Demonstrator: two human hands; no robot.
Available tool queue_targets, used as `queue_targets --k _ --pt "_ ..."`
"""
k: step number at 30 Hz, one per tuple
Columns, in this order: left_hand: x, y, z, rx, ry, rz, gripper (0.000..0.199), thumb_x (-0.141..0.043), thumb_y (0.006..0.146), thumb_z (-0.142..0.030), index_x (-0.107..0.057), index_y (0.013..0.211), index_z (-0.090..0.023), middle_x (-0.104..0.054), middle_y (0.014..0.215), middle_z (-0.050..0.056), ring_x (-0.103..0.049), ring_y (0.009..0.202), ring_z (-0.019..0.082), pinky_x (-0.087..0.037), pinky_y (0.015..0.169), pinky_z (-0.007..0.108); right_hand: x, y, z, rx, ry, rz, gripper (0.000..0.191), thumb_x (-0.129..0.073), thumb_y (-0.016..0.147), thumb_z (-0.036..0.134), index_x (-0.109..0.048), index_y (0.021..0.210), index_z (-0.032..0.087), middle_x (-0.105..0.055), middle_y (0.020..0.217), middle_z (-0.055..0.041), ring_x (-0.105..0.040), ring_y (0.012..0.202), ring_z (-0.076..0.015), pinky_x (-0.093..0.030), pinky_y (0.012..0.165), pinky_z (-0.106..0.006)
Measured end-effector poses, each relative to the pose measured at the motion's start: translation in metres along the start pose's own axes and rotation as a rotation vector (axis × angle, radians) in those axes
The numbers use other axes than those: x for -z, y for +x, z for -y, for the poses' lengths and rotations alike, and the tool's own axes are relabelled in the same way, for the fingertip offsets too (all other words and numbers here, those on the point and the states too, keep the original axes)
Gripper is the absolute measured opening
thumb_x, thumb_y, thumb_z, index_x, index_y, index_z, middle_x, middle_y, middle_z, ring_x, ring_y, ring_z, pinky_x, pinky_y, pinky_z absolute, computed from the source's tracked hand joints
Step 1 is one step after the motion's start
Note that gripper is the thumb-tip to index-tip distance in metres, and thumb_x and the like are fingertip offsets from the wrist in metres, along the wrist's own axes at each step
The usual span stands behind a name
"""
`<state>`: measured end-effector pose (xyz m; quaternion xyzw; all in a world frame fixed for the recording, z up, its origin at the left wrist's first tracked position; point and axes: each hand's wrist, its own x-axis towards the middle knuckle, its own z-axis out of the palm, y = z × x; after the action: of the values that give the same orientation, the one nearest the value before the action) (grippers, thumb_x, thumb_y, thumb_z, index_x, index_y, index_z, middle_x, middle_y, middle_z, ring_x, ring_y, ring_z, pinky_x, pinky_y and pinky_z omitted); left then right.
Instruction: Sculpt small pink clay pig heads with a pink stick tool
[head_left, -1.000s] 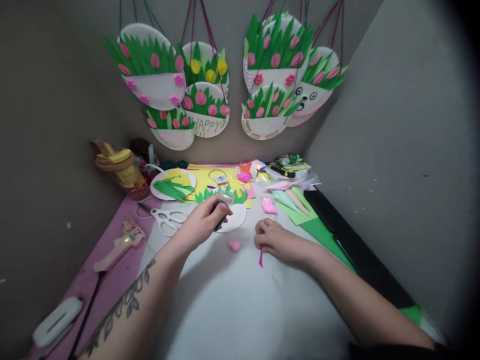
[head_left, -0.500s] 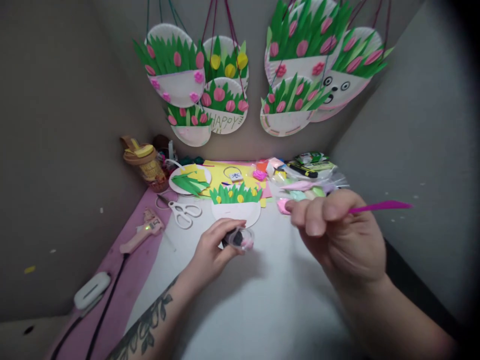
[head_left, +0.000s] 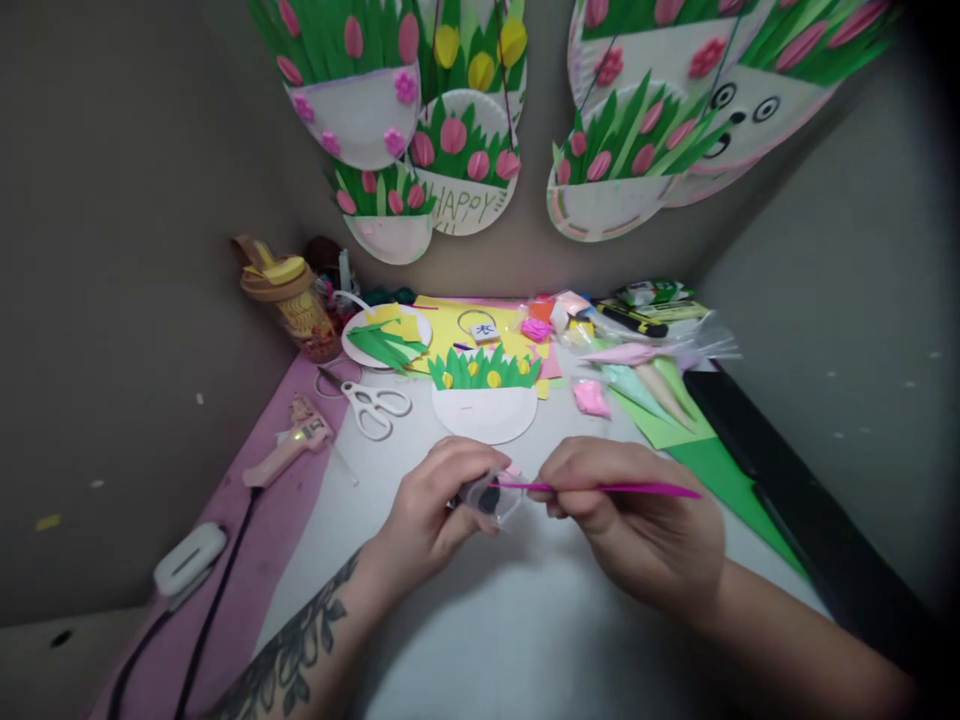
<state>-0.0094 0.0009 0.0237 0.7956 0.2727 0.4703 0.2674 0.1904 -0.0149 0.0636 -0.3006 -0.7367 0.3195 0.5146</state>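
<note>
My left hand (head_left: 442, 500) is closed around a small clear plastic packet (head_left: 511, 512) with something black and a bit of pink inside, its mouth facing right. In my right hand (head_left: 637, 510), pinched between thumb and fingers, is a thin magenta tool (head_left: 652, 489) like a clay-modelling stick. Its tip reaches to the packet's mouth; whether it touches the contents I cannot tell. Just beyond both hands lies a white paper-plate pocket (head_left: 484, 412) with green paper grass and yellow flowers.
White scissors (head_left: 375, 405) and a pink glue gun (head_left: 289, 450) lie at left, near a lidded cup (head_left: 292, 300). A pink clay packet (head_left: 592, 398), piping-shaped bags (head_left: 652, 385) and green paper (head_left: 739, 500) lie right. Finished plate baskets (head_left: 472, 200) hang on the wall.
My right hand has moved left and down, bringing the magenta tool to the packet's mouth. The left hand still holds the packet. The view has tilted lower.
</note>
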Motion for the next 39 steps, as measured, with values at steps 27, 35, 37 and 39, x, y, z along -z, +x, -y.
queue_targets --k 27,35,37,39 --pt "-0.005 -0.002 0.001 -0.028 -0.162 0.073 0.027 -0.048 0.093 -0.039 -0.061 0.103 -0.018 -0.065 0.095 0.010 -0.061 0.092 0.018 -0.051 0.080 0.031 -0.020 0.023 -0.027 -1.017 1.124 -0.070 0.037 -0.082 0.062 0.031 -0.048 0.061 0.016 -0.053 0.047 0.0071 -0.030 0.034 0.0008 -0.022 0.029 -0.009" --pt "-0.002 -0.002 0.000 -0.014 -0.124 0.050 0.026 -0.049 0.093 -0.038 -0.062 0.102 -0.018 -0.066 0.094 0.010 -0.062 0.089 0.018 -0.051 0.077 0.030 -0.009 0.017 -0.009 -0.573 0.694 -0.231 0.031 -0.073 0.076 0.043 -0.056 0.069 0.018 -0.064 0.052 0.0023 -0.048 0.035 -0.0045 -0.037 0.033 -0.012" --pt "-0.003 -0.003 0.000 -0.014 -0.122 0.047 0.025 -0.049 0.093 -0.038 -0.062 0.102 -0.018 -0.066 0.093 0.010 -0.062 0.089 0.018 -0.051 0.078 0.030 -0.009 0.015 -0.010 -0.543 0.664 -0.229 0.029 -0.071 0.079 0.042 -0.057 0.070 0.018 -0.064 0.052 0.0024 -0.049 0.036 -0.0043 -0.037 0.033 -0.012" --pt "-0.003 -0.003 0.001 -0.013 -0.122 0.044 0.025 -0.049 0.093 -0.037 -0.062 0.103 -0.018 -0.065 0.094 0.010 -0.061 0.090 0.018 -0.050 0.078 0.030 -0.009 0.013 -0.012 -0.529 0.640 -0.207 0.027 -0.069 0.081 0.041 -0.057 0.072 0.018 -0.064 0.053 0.0024 -0.050 0.037 -0.0045 -0.038 0.034 -0.012"
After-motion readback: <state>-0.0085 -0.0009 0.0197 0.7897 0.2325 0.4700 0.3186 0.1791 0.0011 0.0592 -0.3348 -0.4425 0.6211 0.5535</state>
